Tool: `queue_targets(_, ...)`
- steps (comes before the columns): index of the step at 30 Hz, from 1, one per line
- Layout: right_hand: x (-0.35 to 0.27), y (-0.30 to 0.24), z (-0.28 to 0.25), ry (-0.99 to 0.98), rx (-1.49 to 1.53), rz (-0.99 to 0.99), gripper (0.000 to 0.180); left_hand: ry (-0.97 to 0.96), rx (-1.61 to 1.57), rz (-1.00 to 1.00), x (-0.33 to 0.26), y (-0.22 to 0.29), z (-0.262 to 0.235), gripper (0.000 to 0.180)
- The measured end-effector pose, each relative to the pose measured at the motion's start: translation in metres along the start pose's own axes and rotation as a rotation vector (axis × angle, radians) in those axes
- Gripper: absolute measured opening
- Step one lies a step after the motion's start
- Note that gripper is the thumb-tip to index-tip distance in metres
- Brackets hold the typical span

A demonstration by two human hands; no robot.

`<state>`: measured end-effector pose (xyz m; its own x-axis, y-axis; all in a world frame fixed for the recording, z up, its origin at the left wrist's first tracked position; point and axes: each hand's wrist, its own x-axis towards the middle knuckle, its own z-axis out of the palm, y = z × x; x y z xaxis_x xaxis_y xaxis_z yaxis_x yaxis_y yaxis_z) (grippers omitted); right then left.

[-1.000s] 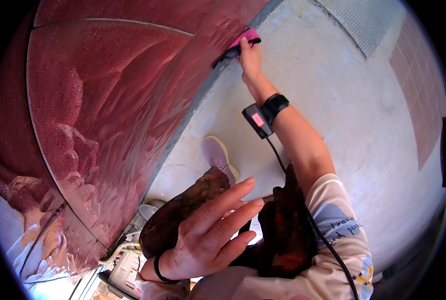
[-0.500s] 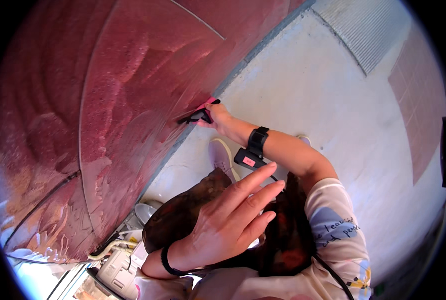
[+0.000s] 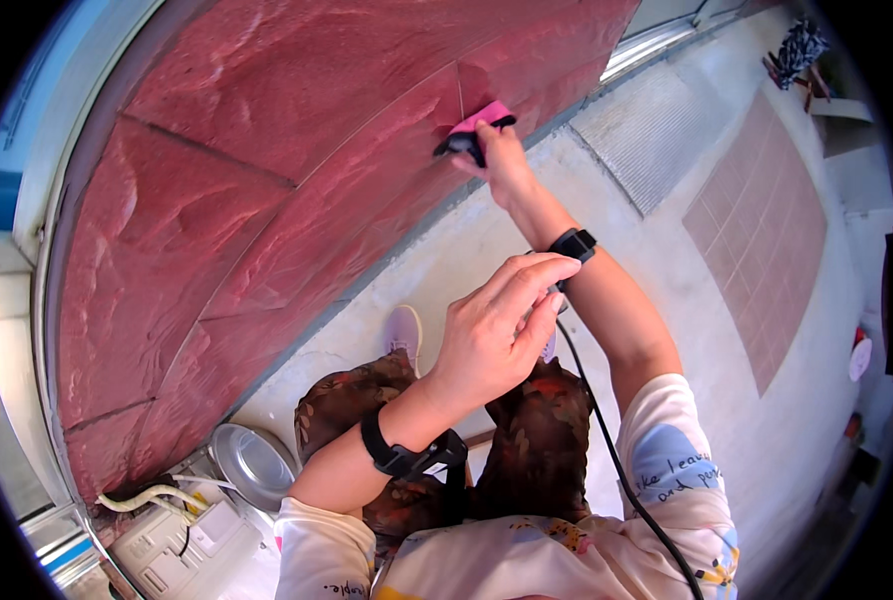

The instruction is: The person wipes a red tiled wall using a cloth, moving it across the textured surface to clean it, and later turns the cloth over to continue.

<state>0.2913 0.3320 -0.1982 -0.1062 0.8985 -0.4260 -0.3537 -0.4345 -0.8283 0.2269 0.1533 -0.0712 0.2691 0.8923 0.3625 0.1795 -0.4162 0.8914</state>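
Observation:
My right hand (image 3: 501, 155) reaches out to the dark red stone-clad wall (image 3: 296, 200). Its fingers are closed round a pink-and-black pad (image 3: 478, 122), which lies against the wall's lower part; its exact kind is hard to make out. A black strap (image 3: 572, 244) circles my right wrist. My left hand (image 3: 491, 335) hovers in front of my body, its fingers stretched and slightly curved, the thumb apart. From this view it overlaps my right forearm, and whether they touch is unclear. Nothing shows in the left hand. Another black band with a small box sits on my left wrist.
A metal basin (image 3: 251, 465) and a whitish plastic appliance (image 3: 181, 545) with a pale hose stand at lower left. A ribbed mat (image 3: 641, 135) lies beside the wall, with a tiled patch (image 3: 756, 240) farther right. A black cable (image 3: 606, 440) runs along my right arm.
My right hand has moved farther along the wall, away from me, with the pad. My left hand's spread fingers have drawn closer together. The view has shifted, bringing the basin into fuller sight.

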Motion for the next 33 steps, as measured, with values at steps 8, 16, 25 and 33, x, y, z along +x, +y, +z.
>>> queue_targets(8,-0.057,-0.074,0.023,0.036,-0.114,-0.179,0.025,0.246,0.049,0.089,-0.003,-0.019,-0.028,0.023)
queue_targets(16,-0.024,-0.011,0.050,0.561,-0.632,-0.840,0.048,0.241,0.042,0.117,-0.021,-0.020,-0.056,0.024)
queue_targets(25,0.035,0.083,0.001,0.580,-0.520,-0.641,0.052,0.192,0.009,0.044,-0.021,-0.017,-0.063,0.025)
queue_targets(33,0.051,0.058,-0.057,0.462,0.096,-0.410,0.023,0.093,0.011,0.019,-0.016,-0.022,-0.045,0.026)
